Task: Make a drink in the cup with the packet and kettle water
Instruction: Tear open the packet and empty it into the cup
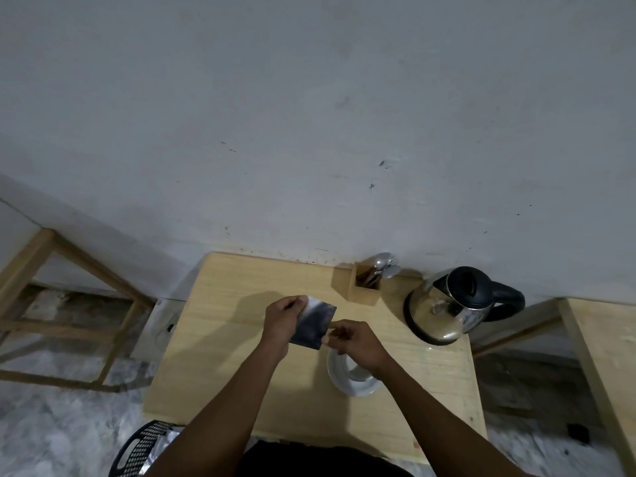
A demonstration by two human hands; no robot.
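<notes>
Here, left hand (280, 321) pinches packet (315, 325) top edge, right hand (358, 340) pinches its lower corner. Packet held above surface (220, 356). Cup (354, 375) under right hand. Kettle (451, 306) beyond right hand.

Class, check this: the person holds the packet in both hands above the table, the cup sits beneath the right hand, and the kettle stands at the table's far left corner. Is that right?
Not quite. The head view shows the kettle at the far right corner of the table, beside the wooden spoon holder. The rest stands: left hand and right hand hold the packet, with the cup beneath the right hand.
</notes>
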